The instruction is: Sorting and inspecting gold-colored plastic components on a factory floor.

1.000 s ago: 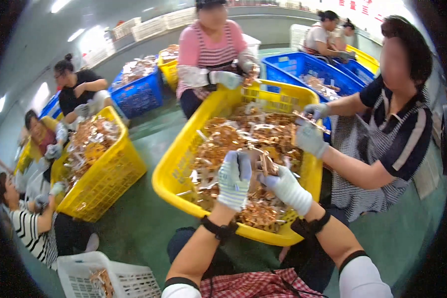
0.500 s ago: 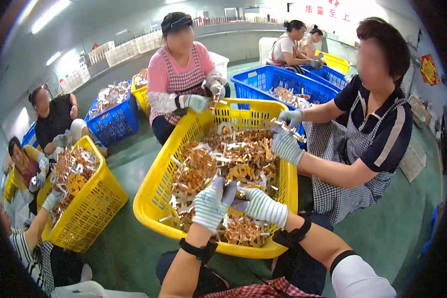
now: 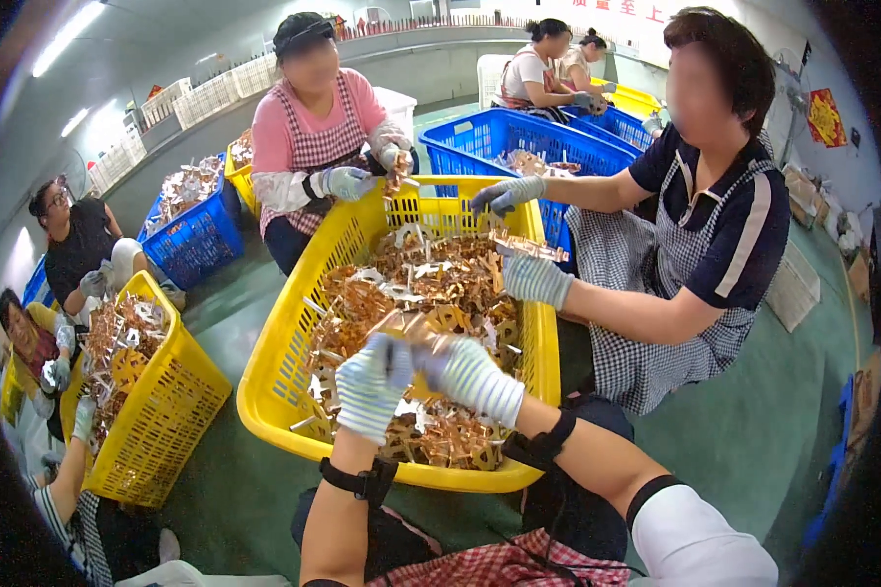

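Note:
My left hand [image 3: 372, 389], in a striped glove, is closed at the near part of a yellow basket [image 3: 401, 472]. Beside it my right hand [image 3: 478, 382], gloved alike, is closed too. Between them they hold a copper-coloured metal part [image 3: 413, 327], blurred, its exact shape not clear. Beneath lies a heap of copper-coloured and silvery stamped metal parts [image 3: 362, 284] filling the basket. At the right a co-worker's gloved hand [image 3: 538, 281] holds a row of copper parts [image 3: 529, 245]. Across the basket another person's hand [image 3: 394, 161] holds a copper piece [image 3: 398, 176].
On the left a tilted yellow basket [image 3: 162, 421] of similar parts stands among other seated workers. Blue baskets [image 3: 191, 245] with parts stand farther back, another [image 3: 460, 137] behind my basket. The green floor [image 3: 695, 460] runs to cardboard [image 3: 866, 391] at the right.
My hands have shifted slightly up and left in the view, and more of the copper part shows above them. The right co-worker's far hand has let go and rests at the basket's rim.

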Demonstrator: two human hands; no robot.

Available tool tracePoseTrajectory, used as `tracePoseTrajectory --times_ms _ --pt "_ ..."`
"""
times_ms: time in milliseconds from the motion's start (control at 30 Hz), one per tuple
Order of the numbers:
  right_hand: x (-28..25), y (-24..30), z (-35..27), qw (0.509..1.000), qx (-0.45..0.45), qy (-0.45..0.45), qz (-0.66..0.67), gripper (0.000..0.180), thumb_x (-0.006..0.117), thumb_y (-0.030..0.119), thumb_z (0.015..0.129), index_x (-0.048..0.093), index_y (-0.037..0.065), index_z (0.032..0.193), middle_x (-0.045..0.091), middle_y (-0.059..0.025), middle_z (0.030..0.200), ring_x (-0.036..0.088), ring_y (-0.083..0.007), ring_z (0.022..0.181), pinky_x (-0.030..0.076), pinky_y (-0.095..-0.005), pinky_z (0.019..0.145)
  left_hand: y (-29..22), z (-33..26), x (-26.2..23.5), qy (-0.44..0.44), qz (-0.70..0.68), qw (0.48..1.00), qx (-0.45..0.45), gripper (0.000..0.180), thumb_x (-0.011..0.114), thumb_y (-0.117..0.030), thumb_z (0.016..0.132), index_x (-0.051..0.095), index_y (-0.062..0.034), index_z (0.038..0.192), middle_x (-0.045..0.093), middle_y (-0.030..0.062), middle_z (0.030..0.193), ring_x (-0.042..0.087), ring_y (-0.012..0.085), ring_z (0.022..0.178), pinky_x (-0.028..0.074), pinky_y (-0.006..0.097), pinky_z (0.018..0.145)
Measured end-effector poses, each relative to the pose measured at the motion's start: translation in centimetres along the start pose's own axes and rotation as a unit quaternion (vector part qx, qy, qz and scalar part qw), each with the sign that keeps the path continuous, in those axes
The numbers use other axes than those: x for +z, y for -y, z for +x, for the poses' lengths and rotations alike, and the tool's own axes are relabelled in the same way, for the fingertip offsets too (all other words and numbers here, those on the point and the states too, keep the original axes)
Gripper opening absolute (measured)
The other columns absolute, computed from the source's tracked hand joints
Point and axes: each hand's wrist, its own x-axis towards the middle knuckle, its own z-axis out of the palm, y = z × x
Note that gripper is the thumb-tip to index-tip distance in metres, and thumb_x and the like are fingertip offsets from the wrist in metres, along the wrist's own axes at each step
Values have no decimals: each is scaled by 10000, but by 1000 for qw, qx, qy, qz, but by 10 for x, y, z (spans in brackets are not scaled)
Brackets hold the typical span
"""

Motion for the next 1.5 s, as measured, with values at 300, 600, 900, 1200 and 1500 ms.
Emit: tracePoseTrajectory --times_ms 300,600,900,1200,1500 --pt "-69 8 -11 871 182 -18 456 312 616 340 846 628 58 978 613 -18 719 560 -76 567 426 -202 455 71 -17 12 19 115 990 -81 457 557 -328 850 492 -36 1195 508 187 1203 503 298 1063 374 399 949" --pt "-48 38 -25 952 -36 71 294 354 415 247 953 518 26 1210 584 -63 1053 534 -142 890 432 -258 773 37 -70 -67 -121 -238 939 -216 340 637 -224 826 546 -92 1126 606 30 941 581 136 798 489 274 692" --pt "-63 -1 -5 900 68 41 429 399 468 357 929 549 42 1161 585 13 790 490 -54 561 407 -181 482 74 -303 -327 -597 -435 651 -174 129 638 -220 766 596 -100 793 616 33 794 583 153 740 490 261 699" --pt "-54 -3 -4 866 89 60 488 391 449 359 937 583 30 1101 659 -41 842 542 -75 556 437 -204 493 70 -134 -243 -316 -587 682 -300 267 569 -223 877 586 -18 1048 626 138 1069 609 239 974 494 380 872" --pt "-61 -3 8 823 95 25 560 349 487 329 926 586 39 1093 660 -44 806 564 -79 537 479 -209 478 91 -2 53 256 -481 673 -501 185 564 -228 850 586 -78 956 623 73 946 598 240 810 507 391 749"
